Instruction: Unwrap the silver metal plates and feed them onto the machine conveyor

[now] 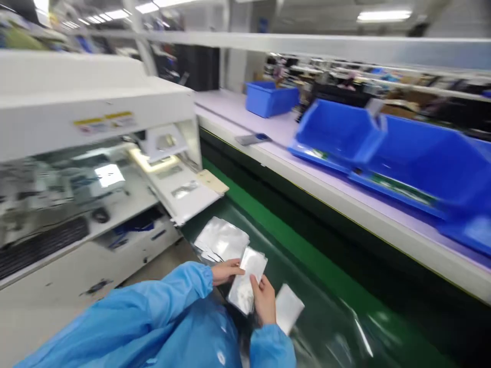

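Observation:
Between my two hands is a stack of clear plastic bags (247, 276), held tilted in front of my body. My left hand (227, 271) grips its left edge, thumb on top. On the right edge, my right hand (264, 296) pinches the stack with the thumb over its face. A larger, wider pile of shiny plastic bags (222, 237) lies just beyond my left hand on the dark green mat (318, 312). Beside my right wrist rests another small whitish stack (287, 307). What is inside the bags, if anything, I cannot make out.
To the left stands a white machine (95, 102) with a tray (186, 191) sticking out, plus a keyboard (42, 245) and a mouse (100, 214). Along the right runs a white bench (284, 158) bearing blue bins (337, 130) and a phone-like object (253, 138).

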{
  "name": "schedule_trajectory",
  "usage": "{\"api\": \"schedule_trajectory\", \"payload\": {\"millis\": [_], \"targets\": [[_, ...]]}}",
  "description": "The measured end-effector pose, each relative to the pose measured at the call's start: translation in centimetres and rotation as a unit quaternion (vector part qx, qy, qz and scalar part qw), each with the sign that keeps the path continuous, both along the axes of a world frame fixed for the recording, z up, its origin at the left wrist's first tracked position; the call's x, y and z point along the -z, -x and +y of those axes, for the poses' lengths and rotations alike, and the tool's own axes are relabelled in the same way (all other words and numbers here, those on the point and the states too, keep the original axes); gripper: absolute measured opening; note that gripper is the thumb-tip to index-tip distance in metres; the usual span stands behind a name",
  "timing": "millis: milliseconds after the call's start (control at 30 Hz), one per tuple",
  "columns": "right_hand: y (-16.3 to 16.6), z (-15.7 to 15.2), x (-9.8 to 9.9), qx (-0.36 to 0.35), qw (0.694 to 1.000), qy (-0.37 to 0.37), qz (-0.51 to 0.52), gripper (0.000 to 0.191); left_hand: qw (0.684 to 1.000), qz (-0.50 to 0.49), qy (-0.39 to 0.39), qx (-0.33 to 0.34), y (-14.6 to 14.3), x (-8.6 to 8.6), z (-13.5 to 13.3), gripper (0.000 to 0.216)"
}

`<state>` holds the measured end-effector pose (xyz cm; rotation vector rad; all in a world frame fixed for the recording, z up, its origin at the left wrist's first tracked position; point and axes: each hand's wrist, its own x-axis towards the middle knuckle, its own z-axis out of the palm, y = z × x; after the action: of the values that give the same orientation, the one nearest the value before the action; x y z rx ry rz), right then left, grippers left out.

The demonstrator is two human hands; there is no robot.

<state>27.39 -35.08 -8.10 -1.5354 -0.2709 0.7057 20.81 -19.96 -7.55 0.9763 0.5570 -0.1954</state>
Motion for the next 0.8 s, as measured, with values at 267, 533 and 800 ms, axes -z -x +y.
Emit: {"api": "schedule_trajectory", "payload": {"millis": [267, 533, 800], "targets": [[0.8, 7.8, -5.5, -0.338, 0.938, 0.056, -0.052, 0.051, 0.979, -0.075, 0.088, -0.167, 9.4, -3.3, 4.6, 0.039], [-2.0, 18.6, -10.8, -0.275, 0.932, 0.059, -0.227, 0.046, 0.978, -0.112, 0.11, -0.139, 14.9, -3.2, 6.9, 0.039], [1.4, 28.1, -10.8, -0.427, 0.866, 0.084, -0.246, 0.032, 0.969, -0.111, 0.134, -0.173, 15.9, -1.5, 13.5, 0.047]]}}
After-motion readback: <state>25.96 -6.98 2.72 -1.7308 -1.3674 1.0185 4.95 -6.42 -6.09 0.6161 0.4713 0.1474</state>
